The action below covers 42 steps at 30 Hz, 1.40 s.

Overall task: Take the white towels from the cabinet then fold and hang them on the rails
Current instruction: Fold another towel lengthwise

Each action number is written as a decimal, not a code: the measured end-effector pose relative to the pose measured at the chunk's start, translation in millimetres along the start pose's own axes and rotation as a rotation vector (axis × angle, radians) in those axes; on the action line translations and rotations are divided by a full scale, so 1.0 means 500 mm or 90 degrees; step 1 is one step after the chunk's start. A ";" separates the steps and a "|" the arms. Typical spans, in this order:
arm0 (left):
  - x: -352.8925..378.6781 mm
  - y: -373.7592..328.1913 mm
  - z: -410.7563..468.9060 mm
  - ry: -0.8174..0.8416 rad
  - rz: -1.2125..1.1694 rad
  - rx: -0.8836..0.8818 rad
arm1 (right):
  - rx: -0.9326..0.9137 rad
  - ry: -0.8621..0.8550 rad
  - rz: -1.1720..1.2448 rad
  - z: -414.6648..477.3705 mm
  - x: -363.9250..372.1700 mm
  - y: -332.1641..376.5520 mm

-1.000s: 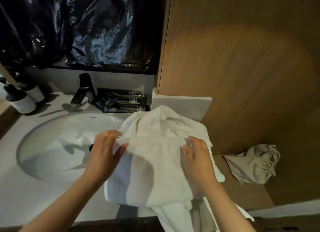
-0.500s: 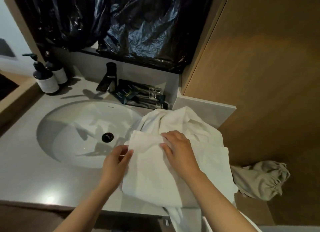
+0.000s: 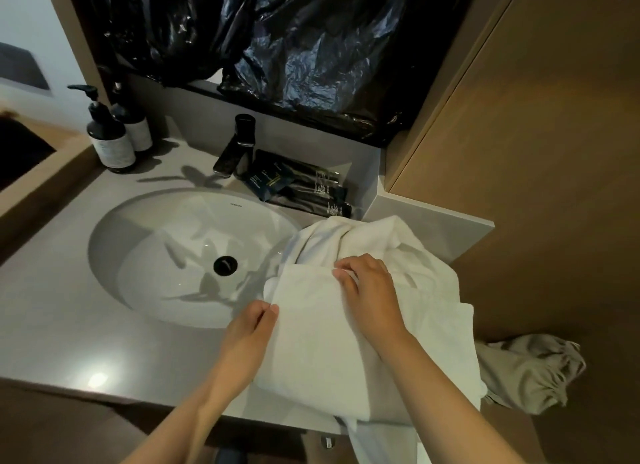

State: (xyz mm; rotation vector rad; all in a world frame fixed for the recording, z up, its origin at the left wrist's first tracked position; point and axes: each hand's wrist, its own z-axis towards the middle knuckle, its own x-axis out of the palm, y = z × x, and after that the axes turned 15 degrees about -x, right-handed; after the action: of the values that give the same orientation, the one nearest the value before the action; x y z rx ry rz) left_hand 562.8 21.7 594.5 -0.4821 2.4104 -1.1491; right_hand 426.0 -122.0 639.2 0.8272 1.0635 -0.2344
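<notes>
At the sink's (image 3: 138,255) 4 o'clock on the bench (image 3: 52,307), the white towel (image 3: 329,352) is pinched edgewise by fingers of the left hand (image 3: 249,332) and right hand (image 3: 370,290), likely to square a fold.

grey countertop (image 3: 52,325) | white oval sink basin (image 3: 145,255) | black angular faucet (image 3: 239,145), basin's 12 o'clock | two dark pump bottles (image 3: 110,141), 10 o'clock | dark toiletry tubes (image 3: 311,190), 1 o'clock | crumpled black plastic sheeting (image 3: 294,48), beyond faucet | beige gathered cloth bag (image 3: 530,373), 4 o'clock
</notes>
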 end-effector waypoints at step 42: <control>-0.030 -0.097 0.090 0.069 0.070 0.013 | -0.095 0.075 0.013 0.033 0.029 -0.002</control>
State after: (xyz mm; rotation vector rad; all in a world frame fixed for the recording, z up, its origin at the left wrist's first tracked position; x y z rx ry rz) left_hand 604.7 -29.1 610.9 -0.2835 2.4815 -1.1779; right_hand 443.9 -130.9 630.1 0.7239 1.1685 -0.0886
